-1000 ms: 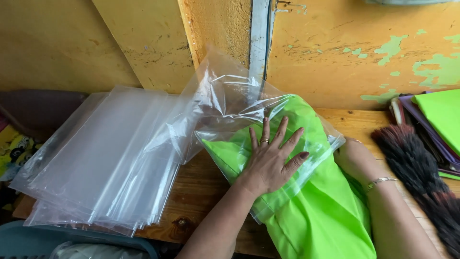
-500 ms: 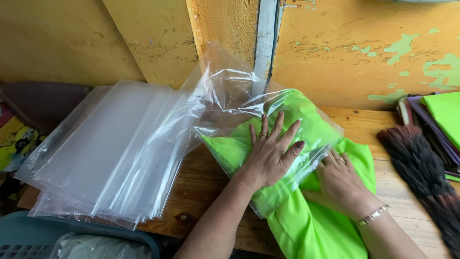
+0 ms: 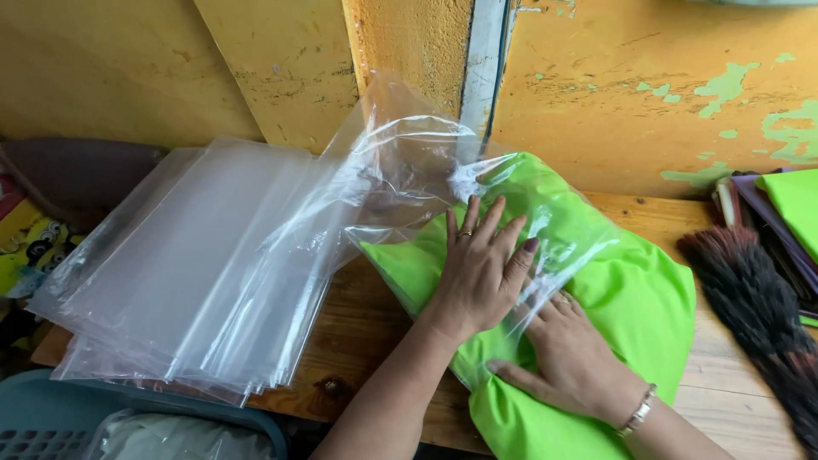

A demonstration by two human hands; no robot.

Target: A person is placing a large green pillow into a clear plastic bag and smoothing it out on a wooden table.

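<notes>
**Bagging the green cloth**

The yellow wall (image 3: 596, 94) with its peeling paint stands behind everything, and the wooden table (image 3: 375, 315) runs along its foot. On the table's left lies the stack of clear bags (image 3: 187, 273), flat and fanned a little, its near edge hanging over the table's front. Just right of the stack, one clear bag (image 3: 409, 170) is open, its loose mouth billowing up against the wall. The folded green cloth (image 3: 630, 307) lies in the middle of the table, its far part already under the bag's film, its near part bare and reaching the table's edge. A dark brush (image 3: 758, 298) lies well to the right, with another green piece (image 3: 792, 204) beyond it.

My left hand (image 3: 481, 273) lies flat on the film, fingers spread, pressing the bag down on the cloth; nothing is clasped. My right hand (image 3: 579, 366) rests palm down on the bare cloth just beside the bag's edge, fingers slack, gripping nothing.

I judge the step to be sliding the cloth into the bag, about halfway. The next move calls for holding the film still while pushing the cloth deeper, keeping the fold flat.
</notes>
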